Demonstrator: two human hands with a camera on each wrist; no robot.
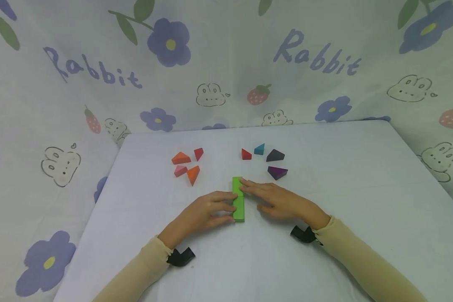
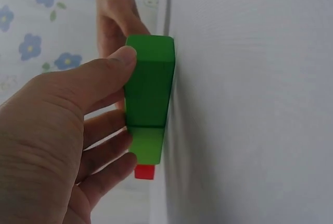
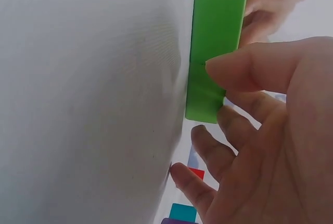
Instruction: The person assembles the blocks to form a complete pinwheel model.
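Two green blocks lie end to end on the white table, the far block (image 1: 236, 183) meeting the near block (image 1: 239, 213) at a thin seam. From the left, my left hand (image 1: 211, 208) touches their side with its thumb near the front end and its fingers spread along the edge. On the opposite side, my right hand (image 1: 277, 199) reaches over with extended fingertips at the far block. The right wrist view has its thumb (image 3: 255, 67) beside the seam, overlapping the green face. Neither hand curls round a block.
Beyond the left hand stand two orange blocks (image 1: 181, 158), a pink block (image 1: 180, 170) and a red block (image 1: 198, 154). Farther right are another red block (image 1: 246, 154), a teal block (image 1: 259, 149), a black block (image 1: 275, 155) and a purple block (image 1: 277, 172). A patterned curtain (image 1: 226, 63) hangs behind.
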